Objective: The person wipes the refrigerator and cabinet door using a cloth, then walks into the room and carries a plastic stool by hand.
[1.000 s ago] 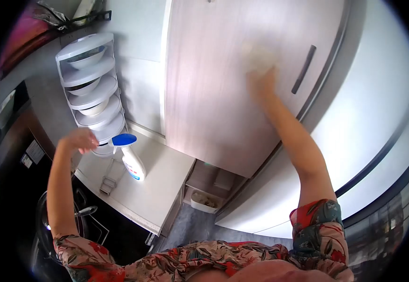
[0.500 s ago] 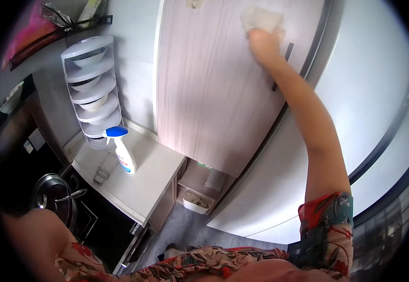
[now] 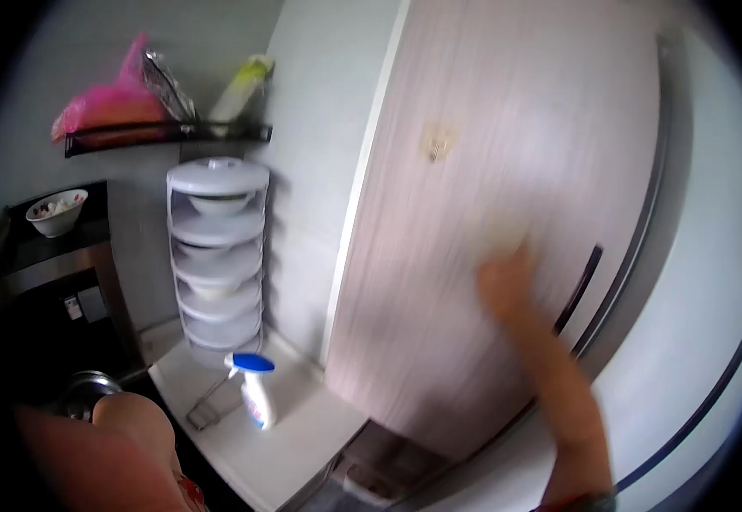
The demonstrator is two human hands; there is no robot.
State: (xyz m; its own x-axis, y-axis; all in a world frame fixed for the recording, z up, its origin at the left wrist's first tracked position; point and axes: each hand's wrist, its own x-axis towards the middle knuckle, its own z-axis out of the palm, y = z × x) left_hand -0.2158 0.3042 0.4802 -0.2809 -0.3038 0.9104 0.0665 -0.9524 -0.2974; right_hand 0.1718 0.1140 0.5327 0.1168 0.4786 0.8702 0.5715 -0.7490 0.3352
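Observation:
Against the wood-grain cabinet door (image 3: 439, 282), my right hand (image 3: 506, 283) presses a pale cloth (image 3: 501, 232). Both are smeared by motion, and the fingers look closed round the cloth. The dark door handle (image 3: 579, 288) is just to the right of this hand. Higher on the door is a small beige patch (image 3: 439, 142). A bare part of my left arm (image 3: 136, 431) shows at the lower left, but its hand is outside the view. On the white counter (image 3: 226, 465) stands a spray bottle (image 3: 257, 401) with a blue top.
A tiered white dish rack (image 3: 217, 226) holding bowls stands in the counter corner. Above it, a black wall shelf (image 3: 166, 134) carries a pink bag (image 3: 115, 98). Further left is a bowl of food (image 3: 57, 213). A white fridge-like surface (image 3: 695, 341) borders the door on the right.
The view has tilted up, bringing the wall shelf and more of the upper door into sight. My right hand and the cloth have moved lower on the door.

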